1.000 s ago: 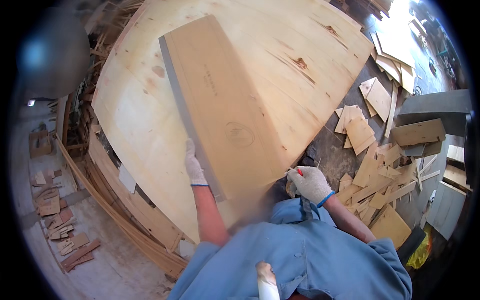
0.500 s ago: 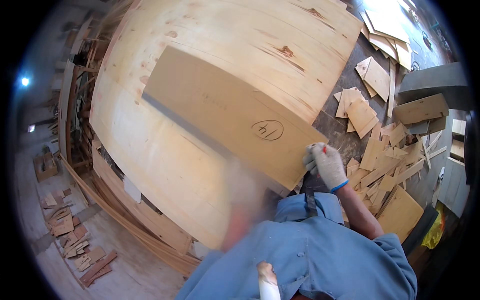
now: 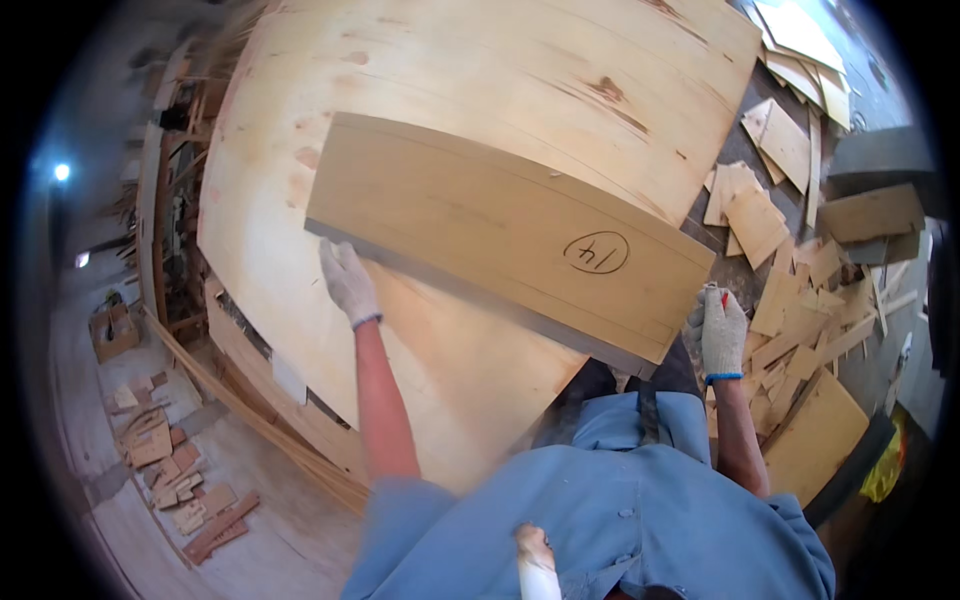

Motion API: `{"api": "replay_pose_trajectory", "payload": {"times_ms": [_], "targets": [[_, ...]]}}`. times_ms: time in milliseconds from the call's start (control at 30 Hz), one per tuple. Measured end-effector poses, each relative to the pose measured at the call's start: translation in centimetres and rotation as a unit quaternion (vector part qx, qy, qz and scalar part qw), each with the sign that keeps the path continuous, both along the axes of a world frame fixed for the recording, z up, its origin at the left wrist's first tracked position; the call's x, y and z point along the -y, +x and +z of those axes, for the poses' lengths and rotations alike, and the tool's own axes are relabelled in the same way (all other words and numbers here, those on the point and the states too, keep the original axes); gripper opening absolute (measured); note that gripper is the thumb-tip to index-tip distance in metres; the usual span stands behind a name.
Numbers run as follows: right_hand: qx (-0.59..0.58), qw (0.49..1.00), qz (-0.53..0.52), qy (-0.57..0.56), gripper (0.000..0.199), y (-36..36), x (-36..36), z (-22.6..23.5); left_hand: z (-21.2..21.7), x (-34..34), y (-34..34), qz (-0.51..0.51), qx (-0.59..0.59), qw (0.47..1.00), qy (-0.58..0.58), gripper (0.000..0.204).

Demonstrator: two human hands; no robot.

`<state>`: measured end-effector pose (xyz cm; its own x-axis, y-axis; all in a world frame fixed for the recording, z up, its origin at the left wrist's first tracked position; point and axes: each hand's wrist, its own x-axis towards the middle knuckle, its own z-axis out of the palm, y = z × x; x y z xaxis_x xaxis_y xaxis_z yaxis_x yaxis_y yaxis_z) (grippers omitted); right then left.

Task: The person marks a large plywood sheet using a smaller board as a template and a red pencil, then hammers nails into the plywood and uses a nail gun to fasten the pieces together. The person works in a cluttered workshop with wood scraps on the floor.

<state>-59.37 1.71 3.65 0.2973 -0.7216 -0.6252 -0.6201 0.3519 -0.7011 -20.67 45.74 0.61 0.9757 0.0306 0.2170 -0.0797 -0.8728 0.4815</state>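
Observation:
A long brown block (image 3: 470, 225) with a flat top, a grey side and a circled handwritten mark lies slantwise on a large pale plywood sheet (image 3: 440, 60). My left hand (image 3: 350, 282), in a whitish knit glove, is at the block's left end, fingers stretched out beside its grey near side. Whether the fingertips press on it, I cannot tell. Off the block's right end, my gloved right hand (image 3: 720, 335) is closed around a small red thing, mostly hidden by the fingers; its kind does not show.
Thin wood offcuts (image 3: 790, 330) are heaped at the right, with larger flat pieces (image 3: 780, 140) farther back. A grey machine-like body (image 3: 885, 165) stands at the far right. Stacked boards (image 3: 270, 400) run along the left below the sheet. More scraps (image 3: 180, 480) lie on the left floor.
My left hand, blurred before near the block's near right part, has moved left and forward to its left end. Block, sheet and right hand all appear shifted slightly right in view.

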Motion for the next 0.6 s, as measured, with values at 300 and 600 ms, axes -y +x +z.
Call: {"api": "replay_pose_trajectory", "payload": {"times_ms": [300,600], "targets": [[-0.03,0.992,0.1,-0.073,0.031,-1.3,-3.0,-3.0,-4.2,-3.2,15.3,0.024,-0.01,0.995,0.094,0.063],[0.003,0.989,0.134,-0.066,0.031,1.3,-4.4,-3.2,-3.7,-3.2,21.5,-0.016,-0.032,0.999,0.02,0.06]]}}
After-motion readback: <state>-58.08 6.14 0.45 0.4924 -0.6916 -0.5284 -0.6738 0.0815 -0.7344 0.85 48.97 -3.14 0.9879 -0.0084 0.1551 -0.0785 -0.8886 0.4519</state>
